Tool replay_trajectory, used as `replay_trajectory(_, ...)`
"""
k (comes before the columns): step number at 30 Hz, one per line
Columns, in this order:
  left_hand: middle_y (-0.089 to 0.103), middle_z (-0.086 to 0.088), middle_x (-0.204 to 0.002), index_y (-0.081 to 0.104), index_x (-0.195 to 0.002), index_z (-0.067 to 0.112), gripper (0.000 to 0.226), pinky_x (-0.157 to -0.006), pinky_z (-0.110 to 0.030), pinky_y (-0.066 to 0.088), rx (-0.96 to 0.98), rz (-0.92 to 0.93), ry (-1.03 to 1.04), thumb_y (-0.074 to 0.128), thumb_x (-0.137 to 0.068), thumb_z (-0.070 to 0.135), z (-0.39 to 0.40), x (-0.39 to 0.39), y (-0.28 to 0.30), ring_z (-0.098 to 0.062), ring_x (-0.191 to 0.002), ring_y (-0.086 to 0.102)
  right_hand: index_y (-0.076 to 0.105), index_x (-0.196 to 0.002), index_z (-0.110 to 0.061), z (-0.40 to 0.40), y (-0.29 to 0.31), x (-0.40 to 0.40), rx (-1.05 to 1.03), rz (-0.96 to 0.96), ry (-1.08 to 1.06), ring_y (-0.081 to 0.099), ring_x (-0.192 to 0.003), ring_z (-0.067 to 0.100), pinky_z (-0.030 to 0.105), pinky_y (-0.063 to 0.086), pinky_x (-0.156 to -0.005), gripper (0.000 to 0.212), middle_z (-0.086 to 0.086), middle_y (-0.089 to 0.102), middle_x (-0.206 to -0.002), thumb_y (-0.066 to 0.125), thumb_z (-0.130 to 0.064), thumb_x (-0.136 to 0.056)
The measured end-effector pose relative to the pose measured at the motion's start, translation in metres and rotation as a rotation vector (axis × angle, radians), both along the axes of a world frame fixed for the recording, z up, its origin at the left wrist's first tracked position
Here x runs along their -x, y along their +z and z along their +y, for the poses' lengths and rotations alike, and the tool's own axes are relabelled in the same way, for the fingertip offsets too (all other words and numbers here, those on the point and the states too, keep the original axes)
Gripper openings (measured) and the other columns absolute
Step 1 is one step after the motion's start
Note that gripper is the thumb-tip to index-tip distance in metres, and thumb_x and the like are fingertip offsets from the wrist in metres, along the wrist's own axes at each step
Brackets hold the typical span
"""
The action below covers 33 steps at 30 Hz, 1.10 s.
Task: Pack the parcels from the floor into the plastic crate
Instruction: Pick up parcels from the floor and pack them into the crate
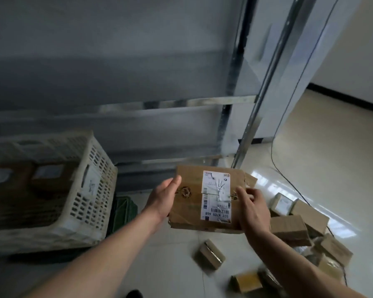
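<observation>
My left hand (164,197) and right hand (253,211) clamp the cardboard parcel (209,198) between their fingers, above the floor, the white plastic crate (82,190) beyond my left fingers. Advice: carry level, lower flat beside parcels inside. Condition: creased, torn edges; white shipping label taped on top.

Setting: a parcel sorting or storage room, not a home. Evidence: bare grey metal shelving (138,67) on slotted steel uprights (265,87) fills the wall ahead; a perforated white plastic crate (88,190) stands on the glossy pale tiled floor (323,151) with brown boxes inside, and a loose heap of cardboard parcels (299,224), some with printed shipping labels, lies on the tiles to the right. Plain cream wall with dark skirting (349,97); a thin black cable (289,177) trails across the floor.
</observation>
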State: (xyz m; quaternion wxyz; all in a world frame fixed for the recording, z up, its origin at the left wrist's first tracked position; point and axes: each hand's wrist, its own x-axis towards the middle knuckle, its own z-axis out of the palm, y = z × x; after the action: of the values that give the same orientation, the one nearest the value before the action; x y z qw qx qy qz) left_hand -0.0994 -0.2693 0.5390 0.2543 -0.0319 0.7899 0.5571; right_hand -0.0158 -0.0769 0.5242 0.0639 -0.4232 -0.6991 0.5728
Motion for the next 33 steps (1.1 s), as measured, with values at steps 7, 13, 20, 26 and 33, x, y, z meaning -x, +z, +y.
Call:
replay_trajectory(7,0.074,-0.001,-0.099,0.068,-0.109,0.025,0.047,-0.075,-0.032,0.055,-0.074,0.079,0.094,0.036,-0.097,0.058,-0.094,0.049,0.047,-0.019,-0.094,0.069,0.054,-0.117,-0.019,-0.082,0.049,0.065,-0.089,0.084,0.111,0.063,-0.074,0.011,0.026,0.051,-0.055,0.034,0.003,0.062,-0.099,0.055,-0.047,-0.096)
replay_trajectory(13,0.073,0.0,-0.095,0.069,-0.101,0.03,0.069,-0.087,-0.045,0.054,-0.024,0.177,0.163,0.034,-0.076,0.084,-0.205,0.089,0.075,-0.022,-0.093,0.067,0.051,-0.113,-0.026,-0.191,0.072,0.12,-0.11,0.118,0.171,0.066,-0.083,0.02,0.039,0.058,-0.071,0.034,0.006,0.064,-0.104,0.053,-0.054,-0.094)
replay_trajectory(20,0.068,-0.003,-0.109,0.065,-0.119,0.024,0.088,-0.095,-0.045,0.051,0.002,0.173,0.27,0.034,-0.068,0.088,-0.326,0.131,0.074,-0.022,-0.103,0.062,0.058,-0.119,-0.02,-0.306,0.075,0.179,-0.11,0.154,0.244,0.067,-0.089,0.022,0.05,0.058,-0.084,0.05,0.006,0.068,-0.106,0.056,-0.06,-0.089)
replay_trajectory(26,0.053,0.005,-0.134,0.052,-0.139,0.023,0.057,-0.095,-0.029,0.038,0.031,0.136,0.384,0.036,-0.098,0.059,-0.398,0.159,0.067,-0.016,-0.121,0.049,0.057,-0.112,-0.024,-0.377,0.061,0.219,-0.029,0.15,0.346,0.069,-0.087,0.023,0.05,0.059,-0.082,0.033,0.003,0.068,-0.1,0.057,-0.052,-0.094)
replay_trajectory(33,0.052,-0.002,-0.136,0.051,-0.138,0.02,0.052,-0.088,-0.026,0.034,0.125,0.077,0.492,0.036,-0.101,0.052,-0.453,0.196,0.053,-0.016,-0.113,0.048,0.062,-0.112,-0.021,-0.434,0.039,0.277,0.035,0.122,0.457,0.068,-0.089,0.021,0.044,0.058,-0.08,0.032,0.003,0.069,-0.102,0.057,-0.047,-0.094)
